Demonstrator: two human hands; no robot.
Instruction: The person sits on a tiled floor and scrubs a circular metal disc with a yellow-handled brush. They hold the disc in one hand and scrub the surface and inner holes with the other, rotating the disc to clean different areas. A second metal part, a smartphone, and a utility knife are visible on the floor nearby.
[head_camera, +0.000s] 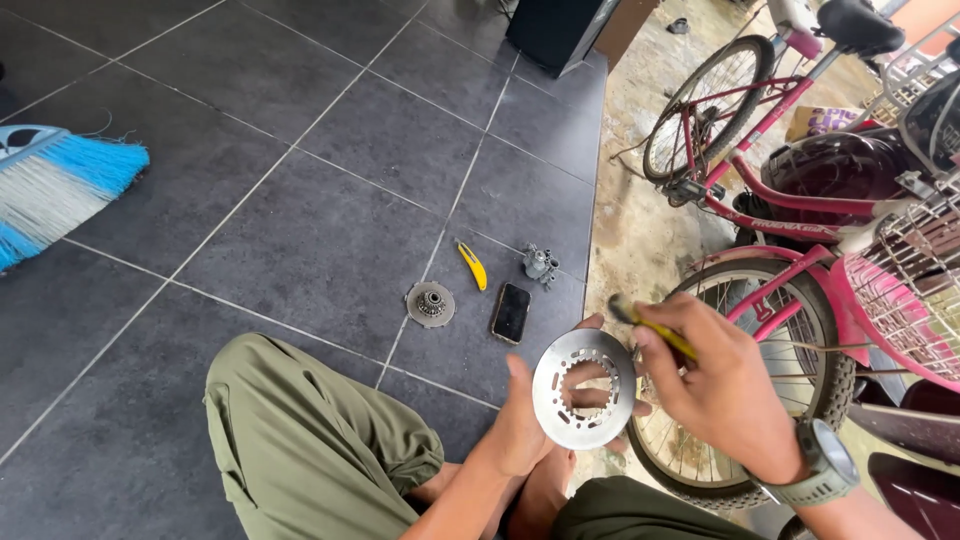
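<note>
The person sits on the floor (300, 200), knees near. The left hand (525, 420) holds a metal disc (584, 390) upright at centre; the right hand (715, 385), just right of it, grips a brush (650, 322) at the disc's upper edge. Farther on the floor lie a gear (430, 304), then rightwards a knife (472, 266), a phone (511, 313) and a small metal part (540, 265). A broom (60, 185) lies far left. Bicycles (780, 190) stand right, one wheel (740, 390) behind the right hand.

free: tiled floor (300, 230) ahead-left | blocked right: bicycle wheel (760, 390), basket (905, 300) | ahead: phone (511, 313)
</note>
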